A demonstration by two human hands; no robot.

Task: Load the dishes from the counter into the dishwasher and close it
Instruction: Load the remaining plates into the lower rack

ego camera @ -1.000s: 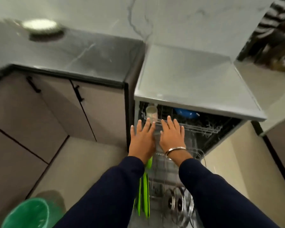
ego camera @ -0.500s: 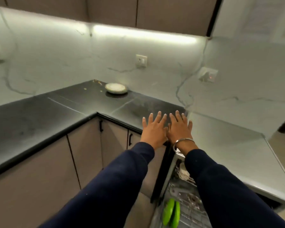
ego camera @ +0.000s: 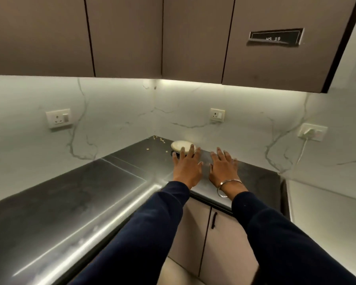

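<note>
Spanning corner: dark counter (ego camera: pixel 74 200). Left hand (ego camera: pixel 187 169), grip spread, fingertips overlapping white dish (ego camera: pixel 182 146) in view; contact unclear. Right hand (ego camera: pixel 223 169) spread, just beside dish. Dish unloaded; dishwasher out of view.

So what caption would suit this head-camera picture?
Both open hands, left hand and right hand, reach across the black counter toward stacked white plates.

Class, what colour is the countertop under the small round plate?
Black countertop, faint pale veins; head view.
</note>
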